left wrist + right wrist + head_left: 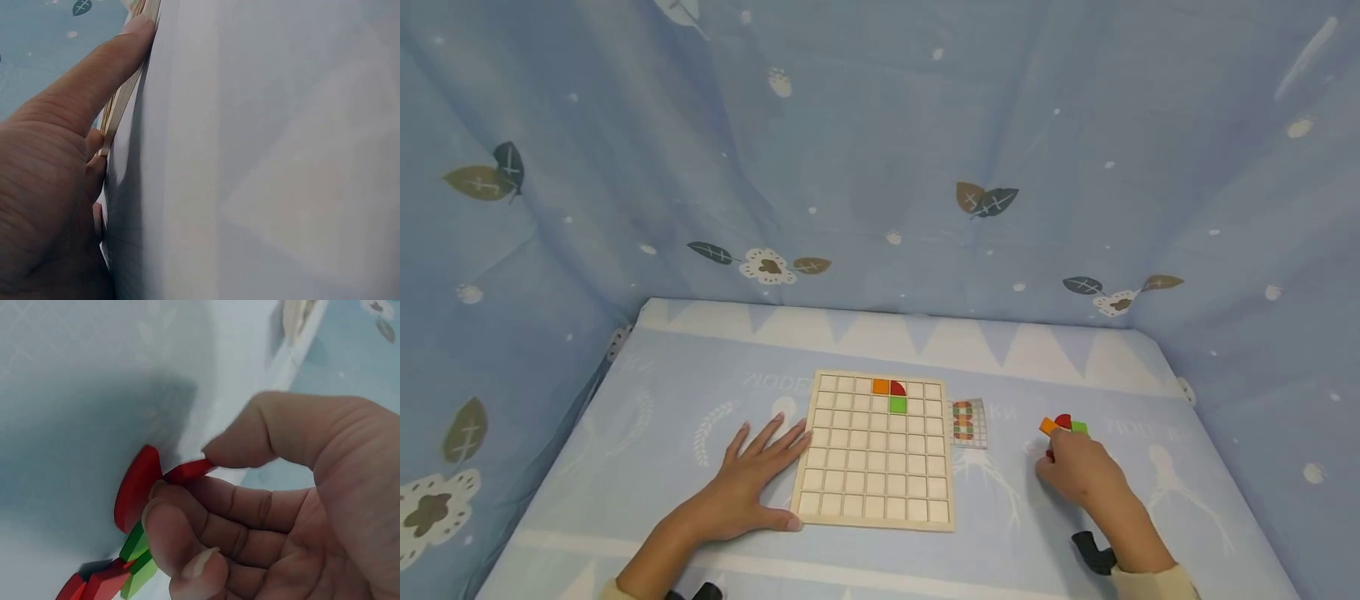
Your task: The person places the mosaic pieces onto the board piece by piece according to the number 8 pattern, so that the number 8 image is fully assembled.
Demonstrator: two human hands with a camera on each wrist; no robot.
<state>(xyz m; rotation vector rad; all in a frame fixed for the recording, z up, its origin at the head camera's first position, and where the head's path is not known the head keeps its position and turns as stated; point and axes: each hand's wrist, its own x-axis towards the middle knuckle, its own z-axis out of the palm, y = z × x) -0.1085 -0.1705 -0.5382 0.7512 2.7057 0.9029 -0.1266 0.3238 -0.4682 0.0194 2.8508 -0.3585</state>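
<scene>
Well left of the pinch, the left hand (743,492) lay with fingers spread, grasping nothing, touching the left edge of a pale wooden grid board (874,462), presumably steadying it. In the board's far rows, left of the pinch: an orange square tile (881,387), a red quarter-round tile (898,388), and a green square tile (898,405) nearer. Between board and pinch lay a small printed pattern card (967,423). Just beyond the fingertips, a loose orange block (1047,426). The right hand (1084,472) pinched a small red piece (192,469), shape partly hidden; beside it, a loose red curved block (139,490). Step, as judged: picking out a piece. Next move likely called for lifting, carrying left, turning to suit a cell.
</scene>
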